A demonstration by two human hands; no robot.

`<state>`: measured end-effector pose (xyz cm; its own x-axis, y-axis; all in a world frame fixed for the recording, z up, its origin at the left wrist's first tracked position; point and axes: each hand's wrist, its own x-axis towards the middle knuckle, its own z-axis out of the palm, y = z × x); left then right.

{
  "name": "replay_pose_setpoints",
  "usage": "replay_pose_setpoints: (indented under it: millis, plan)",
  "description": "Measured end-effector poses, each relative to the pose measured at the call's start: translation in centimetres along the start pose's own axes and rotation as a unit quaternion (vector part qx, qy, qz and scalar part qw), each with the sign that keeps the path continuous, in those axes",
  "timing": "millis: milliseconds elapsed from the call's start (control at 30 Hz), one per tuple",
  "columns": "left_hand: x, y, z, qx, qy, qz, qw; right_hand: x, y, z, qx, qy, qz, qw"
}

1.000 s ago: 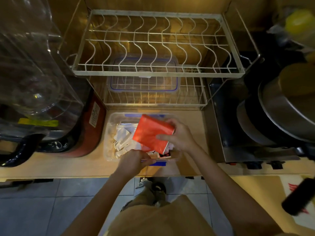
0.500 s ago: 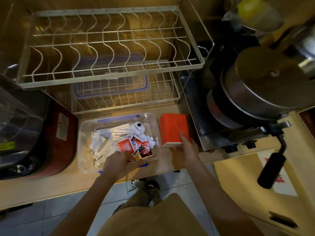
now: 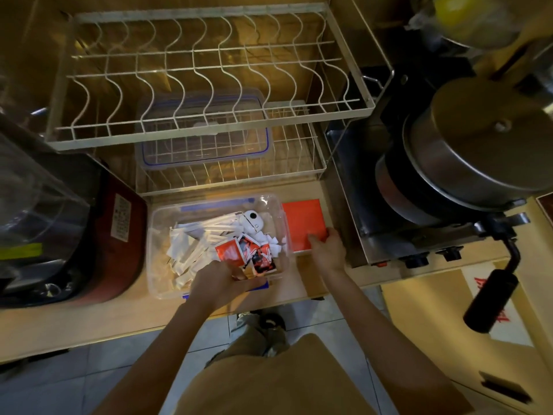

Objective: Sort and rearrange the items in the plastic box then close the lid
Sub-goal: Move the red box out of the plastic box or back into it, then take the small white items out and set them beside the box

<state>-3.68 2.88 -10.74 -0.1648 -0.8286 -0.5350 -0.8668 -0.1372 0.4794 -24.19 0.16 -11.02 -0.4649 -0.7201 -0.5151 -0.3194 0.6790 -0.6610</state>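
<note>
A clear plastic box sits open on the wooden counter, holding several white paper sachets, red sauce packets and a small white round figure. My left hand grips the box's near rim beside the red packets. A flat red packet lies on the counter just right of the box, with my right hand resting on its near right corner. The box's clear lid with a blue seal lies on the lower shelf of the wire rack behind.
A white wire dish rack stands behind the box. A red and black appliance sits at the left. At the right a stove carries a lidded steel pot and a pan with a black handle.
My right hand carried the red packet out of the box and laid it flat on the counter to the right. My left hand stayed at the box's near rim.
</note>
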Motion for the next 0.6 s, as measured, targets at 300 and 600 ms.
replay_pose_setpoints:
  millis: [300, 600]
  plan:
    - [0.1, -0.5, -2.3, -0.154, -0.006, -0.007, 0.988, -4.1, -4.5, 2.1, -0.011, -0.004, -0.277, 0.961]
    - [1.1, -4.6, -3.9, -0.073, 0.213, -0.049, 0.973, -1.4, -5.4, 8.5, -0.147, -0.077, -0.28, 0.946]
